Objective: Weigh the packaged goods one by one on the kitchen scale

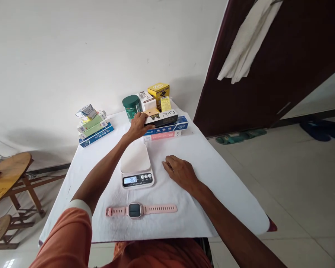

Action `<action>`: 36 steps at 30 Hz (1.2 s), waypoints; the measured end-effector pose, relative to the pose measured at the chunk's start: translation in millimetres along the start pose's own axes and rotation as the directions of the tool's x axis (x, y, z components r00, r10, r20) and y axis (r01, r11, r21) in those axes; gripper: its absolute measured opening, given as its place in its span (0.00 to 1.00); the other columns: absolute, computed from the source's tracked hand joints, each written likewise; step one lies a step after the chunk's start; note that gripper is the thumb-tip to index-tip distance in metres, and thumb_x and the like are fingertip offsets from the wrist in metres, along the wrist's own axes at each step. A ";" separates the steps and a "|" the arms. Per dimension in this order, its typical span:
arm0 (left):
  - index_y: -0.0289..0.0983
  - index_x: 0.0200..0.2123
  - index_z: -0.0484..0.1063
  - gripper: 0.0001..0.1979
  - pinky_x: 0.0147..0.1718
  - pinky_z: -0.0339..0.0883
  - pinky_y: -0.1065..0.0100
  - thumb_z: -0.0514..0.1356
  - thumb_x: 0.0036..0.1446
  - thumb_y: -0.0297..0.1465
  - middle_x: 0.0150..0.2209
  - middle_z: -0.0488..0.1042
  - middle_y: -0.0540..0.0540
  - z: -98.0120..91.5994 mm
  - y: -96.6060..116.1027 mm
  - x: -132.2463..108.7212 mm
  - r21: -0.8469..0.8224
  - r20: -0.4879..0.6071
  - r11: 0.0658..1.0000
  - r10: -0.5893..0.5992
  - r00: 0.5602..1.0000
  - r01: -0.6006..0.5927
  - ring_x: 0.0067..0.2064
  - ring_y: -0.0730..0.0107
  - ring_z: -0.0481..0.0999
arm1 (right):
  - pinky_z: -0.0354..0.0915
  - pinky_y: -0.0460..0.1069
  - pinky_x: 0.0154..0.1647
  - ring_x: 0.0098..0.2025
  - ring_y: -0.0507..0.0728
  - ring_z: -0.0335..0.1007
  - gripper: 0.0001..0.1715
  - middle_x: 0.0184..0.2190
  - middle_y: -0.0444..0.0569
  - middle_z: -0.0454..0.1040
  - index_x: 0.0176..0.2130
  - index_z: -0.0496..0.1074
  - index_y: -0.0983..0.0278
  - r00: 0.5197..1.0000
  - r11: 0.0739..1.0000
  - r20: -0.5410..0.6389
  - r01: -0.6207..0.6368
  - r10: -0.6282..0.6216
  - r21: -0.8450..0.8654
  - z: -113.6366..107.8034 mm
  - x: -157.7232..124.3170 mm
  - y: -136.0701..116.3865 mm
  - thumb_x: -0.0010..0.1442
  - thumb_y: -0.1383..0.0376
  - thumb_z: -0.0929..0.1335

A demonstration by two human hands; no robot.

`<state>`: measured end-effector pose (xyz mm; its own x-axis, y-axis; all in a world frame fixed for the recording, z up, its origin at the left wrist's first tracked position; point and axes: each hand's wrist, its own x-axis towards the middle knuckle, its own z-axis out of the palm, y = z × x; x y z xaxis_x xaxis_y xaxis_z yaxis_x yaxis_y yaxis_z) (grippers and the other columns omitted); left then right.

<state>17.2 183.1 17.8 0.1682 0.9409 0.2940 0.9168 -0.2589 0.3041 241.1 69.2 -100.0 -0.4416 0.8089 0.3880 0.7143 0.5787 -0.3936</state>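
My left hand (139, 125) reaches across to the far side of the table, its fingers closed on the left end of a black and white box (164, 118). That box lies on top of a blue box (167, 128), and a pink and white box (166, 135) is beneath. My right hand (181, 172) rests on the white cloth with curled fingers, and nothing shows in them. Between my hands stands a white digital scale (135, 160) with a bare platform and a lit display. Nearer me, a pink-strapped smartwatch (135, 210) lies flat.
Behind the stack are a green canister (131, 106), a white box (147, 101) and a yellow box (158, 90). Several small boxes are piled at the far left on a blue box (97, 135). The white-clothed table (226, 201) meets the wall; wooden stools (9, 178) stand left.
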 end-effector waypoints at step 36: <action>0.45 0.62 0.67 0.33 0.56 0.69 0.51 0.67 0.59 0.52 0.58 0.74 0.41 -102.3 -35.4 -191.9 -0.156 -0.315 0.986 -0.099 0.944 0.051 0.58 0.54 0.75 | 0.50 0.50 0.30 0.27 0.54 0.61 0.17 0.26 0.48 0.71 0.28 0.63 0.60 0.998 0.998 0.035 -0.051 0.050 0.031 -2.3 4.7 -4.0 0.68 0.60 0.61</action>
<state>-84.6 -10.7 43.3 -0.0460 0.8450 0.5328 0.8562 -0.2414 0.4568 237.4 70.5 -94.7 -0.4241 0.8399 0.3387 0.7187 0.5397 -0.4384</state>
